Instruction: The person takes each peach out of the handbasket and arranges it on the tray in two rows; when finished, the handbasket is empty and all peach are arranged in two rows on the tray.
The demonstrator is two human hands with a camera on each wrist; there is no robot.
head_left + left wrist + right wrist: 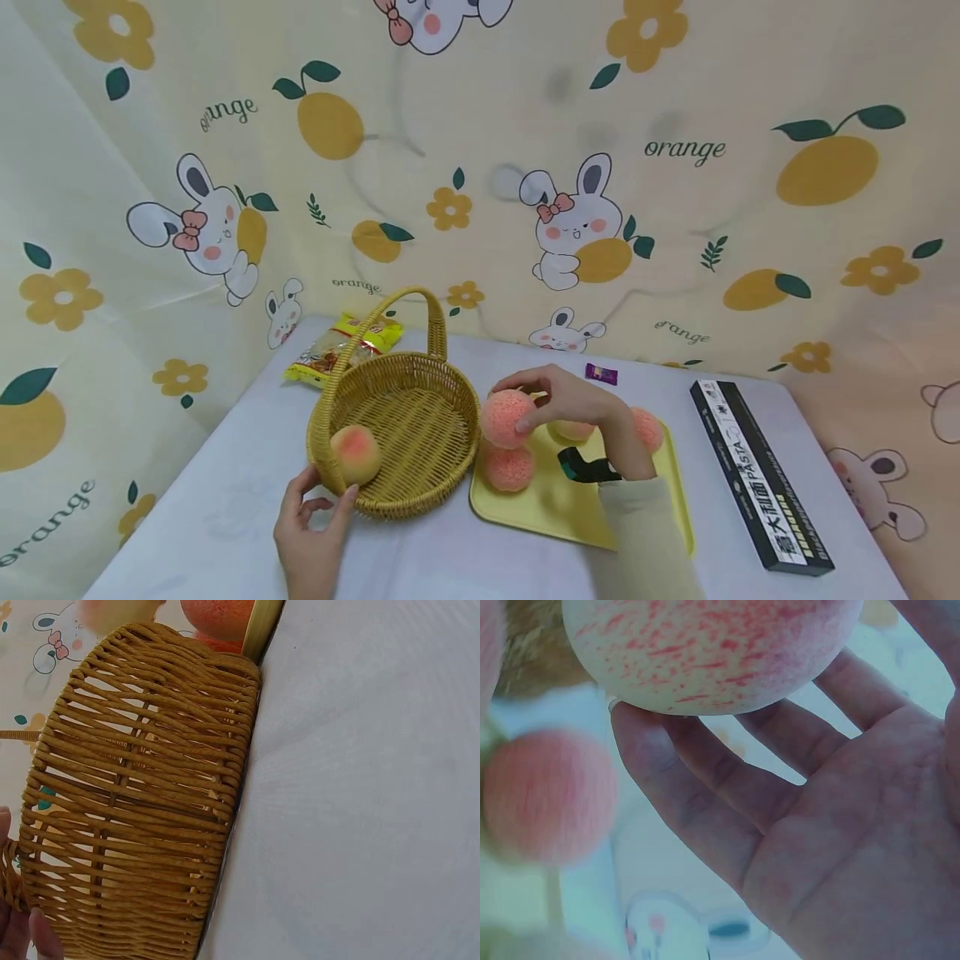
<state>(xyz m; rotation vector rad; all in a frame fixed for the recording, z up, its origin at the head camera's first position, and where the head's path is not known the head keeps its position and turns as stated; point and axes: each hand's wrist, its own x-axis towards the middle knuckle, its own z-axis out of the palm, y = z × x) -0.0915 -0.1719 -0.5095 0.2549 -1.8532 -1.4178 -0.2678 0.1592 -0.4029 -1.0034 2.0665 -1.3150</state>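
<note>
My left hand (pixel 311 533) grips the base of the handle of a wicker basket (pixel 416 425) at its near left side. Inside the basket, by that hand, lies a yellow and red peach (pixel 356 454). Fingertips (pixel 46 937) show at the edge of the left wrist view, beside the woven wall. My right hand (pixel 573 404) holds a pink speckled peach (pixel 504 419) just right of the basket rim, over the yellow tray (pixel 555 517). Below it sits another pink peach (pixel 510 471) on the tray. Partly behind the right hand and forearm are two more peaches, one yellowish (pixel 573 430) and one pink (pixel 648 429).
Behind the basket lies a yellow snack bag (pixel 337 346). A small purple packet (pixel 602 374) is beyond the tray. To the tray's right rests a long black pasta box (pixel 761 475). A printed cloth backdrop (pixel 465 125) rises behind the white table (pixel 210 517).
</note>
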